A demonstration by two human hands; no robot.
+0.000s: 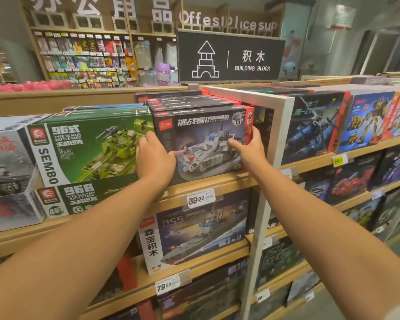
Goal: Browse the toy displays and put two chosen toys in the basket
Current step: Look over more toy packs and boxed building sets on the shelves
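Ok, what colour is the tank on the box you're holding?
Grey and white with small red accents, on the dark tank box; the head view shows it.

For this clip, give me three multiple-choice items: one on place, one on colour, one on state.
1. Where is the grey tank box?
A. on the floor
B. on the top shelf, left of the white post
C. in a basket

2. What colour is the Type 96 box beside it?
A. green
B. yellow
C. pink

3. How is the grey tank box held?
A. by the left hand only
B. by neither hand
C. by both hands, the right hand at its right edge

Key: 1 B, it stands on that shelf. 2 A, its front is green. 3 C, a hand grips each side.
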